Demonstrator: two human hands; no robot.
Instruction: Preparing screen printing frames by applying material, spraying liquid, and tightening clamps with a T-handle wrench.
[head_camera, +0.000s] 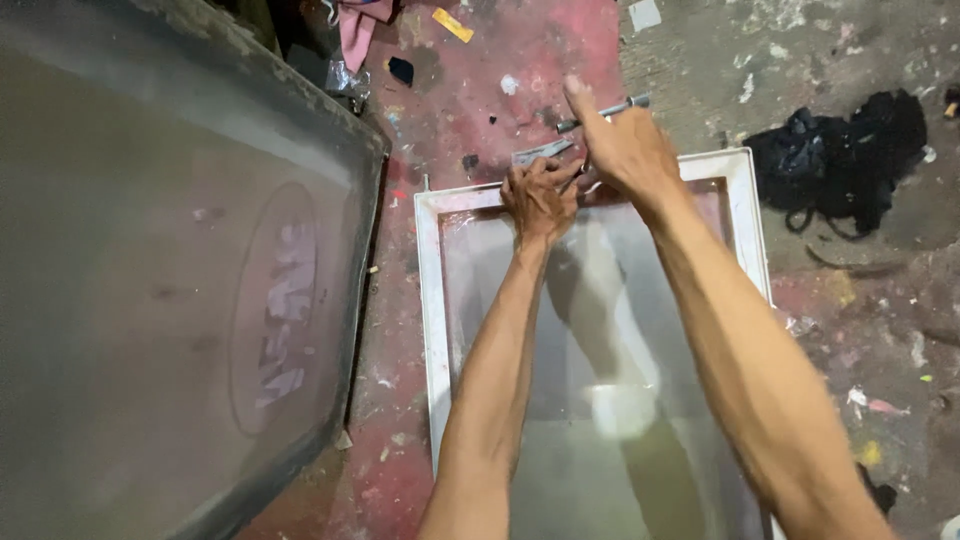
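L hand (540, 195) pressed flat on white frame (430, 300), R hand (625, 145) clamped on metal tool (605, 112)

Large grey screen (150, 280) left; black cloth (840, 160) right; pink rag (355, 30) top.

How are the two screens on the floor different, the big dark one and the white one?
The dark-framed screen is larger and lies to the left; the white-framed screen is smaller and sits under the person's arms. The dark-framed screen shows a pale oval design on its mesh, while the white-framed screen's mesh looks plain and shiny. No hand touches the dark one; the left hand presses on the white one's far edge, and the right hand holds a thin metal tool there. Both are mesh stretched in rectangular frames.
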